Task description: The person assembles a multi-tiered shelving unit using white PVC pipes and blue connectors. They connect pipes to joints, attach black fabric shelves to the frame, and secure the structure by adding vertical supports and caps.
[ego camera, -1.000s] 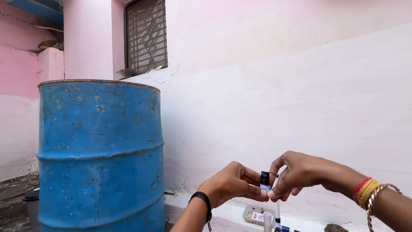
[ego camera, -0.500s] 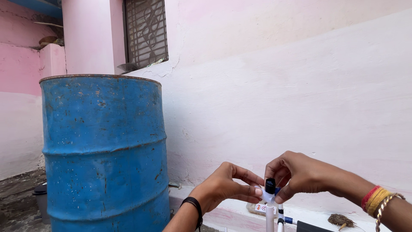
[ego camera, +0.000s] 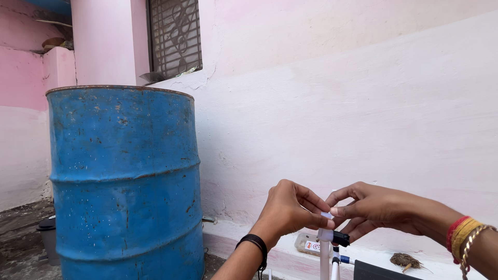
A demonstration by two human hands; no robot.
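Both my hands meet over the top of an upright white pipe (ego camera: 325,256) at the bottom of the head view. My left hand (ego camera: 290,210), with a black band on its wrist, pinches a small white piece (ego camera: 327,214) at the pipe's top with thumb and forefinger. My right hand (ego camera: 376,207), bangles on its wrist, touches the same piece from the right with its fingertips. A black fitting (ego camera: 341,238) sticks out of the pipe just below the hands. A second thin white pipe with a blue band (ego camera: 343,259) runs beside it.
A large blue metal drum (ego camera: 124,176) stands at the left against a white and pink wall. A low ledge (ego camera: 290,249) behind the pipe carries a small clear box (ego camera: 307,243) and a brown tuft (ego camera: 404,260). A barred window (ego camera: 174,36) is above; a dark object (ego camera: 381,270) lies at bottom right.
The black fitting that my fingers held at the pipe's top now sits lower on the pipe, and both hands pinch a small white piece above it. The view shifted slightly.
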